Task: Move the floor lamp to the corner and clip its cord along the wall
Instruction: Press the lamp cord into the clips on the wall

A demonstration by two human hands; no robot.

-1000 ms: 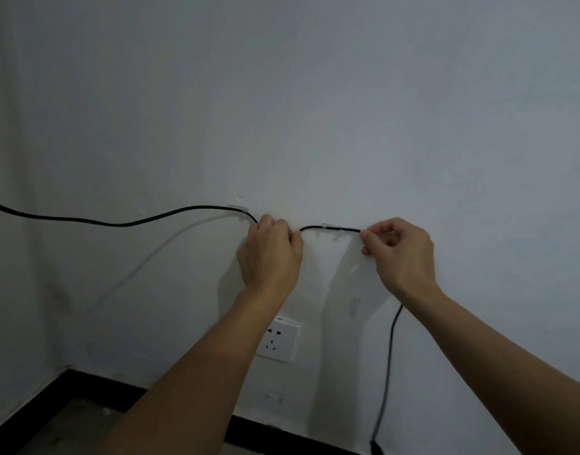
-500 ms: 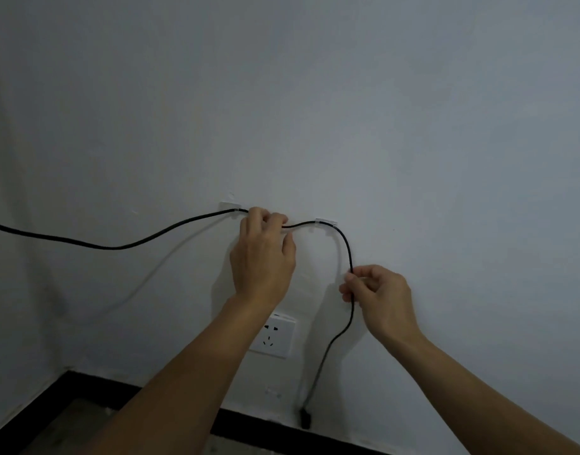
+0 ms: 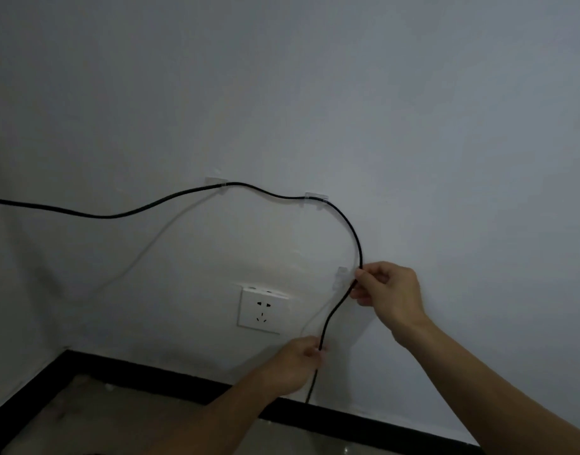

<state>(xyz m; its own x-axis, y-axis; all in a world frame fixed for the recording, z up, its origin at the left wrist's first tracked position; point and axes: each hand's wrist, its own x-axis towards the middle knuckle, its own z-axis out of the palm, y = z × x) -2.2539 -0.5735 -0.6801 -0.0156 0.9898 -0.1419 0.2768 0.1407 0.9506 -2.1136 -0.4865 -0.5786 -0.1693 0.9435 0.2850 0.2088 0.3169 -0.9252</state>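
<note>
cord (image 3: 170,201): black. I see it come in from the wall's left edge, sag, rise to the first clip, run on to the second, then arc down the wall toward the baseboard.
first clip (image 3: 216,183): clear, on the wall (image 3: 347,93), above and left of the socket. Cord seated in it.
second clip (image 3: 316,198): clear, right of the first, above the socket's right edge. Cord passes through it.
third clip (image 3: 340,278): clear, mounted vertically, just right of the socket's upper corner. Cord lies just beside it, right side; I can't tell if it is in the clip.
right hand (image 3: 388,292): thumb and fingers pinched on the cord right beside the third clip.
left hand (image 3: 295,364): lower down, fingertips closed on the cord between socket and baseboard. Below it the cord hangs to the baseboard.
socket (image 3: 262,309): white, nothing plugged in.
baseboard (image 3: 170,384): black strip along the wall's bottom edge, turns at the corner on the left.
lamp: not in frame.
</note>
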